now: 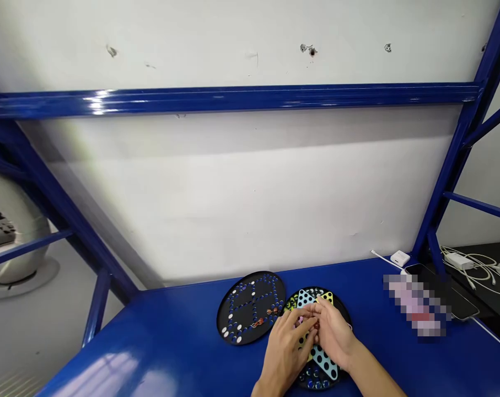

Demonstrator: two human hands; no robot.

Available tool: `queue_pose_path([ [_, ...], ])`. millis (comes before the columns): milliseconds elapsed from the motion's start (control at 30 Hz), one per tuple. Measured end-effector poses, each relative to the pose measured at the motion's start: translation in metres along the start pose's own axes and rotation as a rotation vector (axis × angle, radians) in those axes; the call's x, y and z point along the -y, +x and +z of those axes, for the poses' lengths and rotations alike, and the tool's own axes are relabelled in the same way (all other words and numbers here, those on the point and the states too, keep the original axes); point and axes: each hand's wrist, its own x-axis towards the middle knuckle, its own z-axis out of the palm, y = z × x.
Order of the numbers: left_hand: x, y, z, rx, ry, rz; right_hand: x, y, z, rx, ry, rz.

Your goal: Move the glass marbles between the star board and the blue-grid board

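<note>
My left hand [285, 347] and my right hand [335, 335] meet over a round Chinese checkers board [326, 365] with a coloured star of dark holes. My right hand is cupped, and small reddish-brown marbles [317, 326] show at its palm. The curled fingers of my left hand reach into that palm; what their tips hold, if anything, is hidden. Green-yellow marbles [291, 302] sit at the board's far left section, and dark blue ones [313, 379] lie at its near end. Both hands cover the middle of the star.
Left of the board lies a round black tray [243, 314] with blue-looking holes, several white pieces [230, 316] and reddish-brown marbles [258, 322]. Farther right are a phone [460, 300], a blurred-out object [417, 306] and a white charger [400, 257]. Blue frame bars [233, 100] cross before the wall.
</note>
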Motion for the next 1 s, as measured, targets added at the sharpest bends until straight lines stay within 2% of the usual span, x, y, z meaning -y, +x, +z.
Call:
queue_pose_path([
  [233,0.009,-0.002,-0.004,0.063,0.045,0.058,0.002,-0.011,0.009,0.123,-0.090,-0.035],
  [433,0.013,-0.007,0.001,0.135,0.052,-0.002,0.011,-0.023,0.015,0.238,-0.230,-0.003],
  [633,0.012,-0.006,0.000,0.110,0.061,-0.008,0.010,-0.022,0.011,0.208,-0.224,-0.017],
  [733,0.028,-0.004,-0.014,0.046,0.046,-0.173,0.009,-0.020,0.005,0.089,-0.227,-0.034],
  [833,0.061,-0.007,-0.034,-0.016,0.118,-0.500,0.008,-0.017,0.000,-0.079,-0.273,-0.064],
  [933,0.092,-0.015,-0.050,0.117,0.185,-0.812,0.008,-0.014,-0.002,-0.163,-0.271,-0.112],
  [1000,0.103,-0.019,-0.056,0.220,0.158,-0.904,0.011,-0.013,-0.002,-0.191,-0.253,-0.145],
])
